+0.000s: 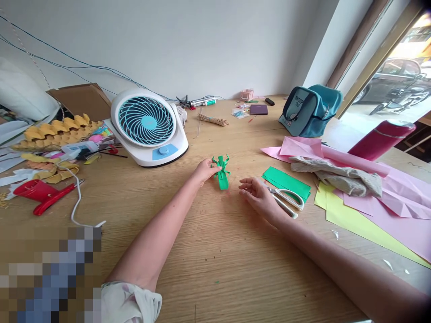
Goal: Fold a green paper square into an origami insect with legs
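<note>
A small green paper figure (222, 178), with curled strips sticking out at its sides, is pinched between the thumb and fingers of my left hand (207, 172) near the middle of the table. To the right of it my right hand (258, 197) hovers over or rests on the wood with its fingers loosely apart and nothing between them. Just beyond that hand lie scissors with white handles (290, 199), their blades partly hidden by it. Flat green paper pieces (283, 178) lie beneath and behind the scissors.
A white fan (148, 121) stands at the back left. Pink paper (397, 224), yellow paper (346, 211) and grey gloves (340, 176) cover the right side, near a red bottle (382, 140) and a blue bag (310, 112). A red glue gun (50, 197) lies left.
</note>
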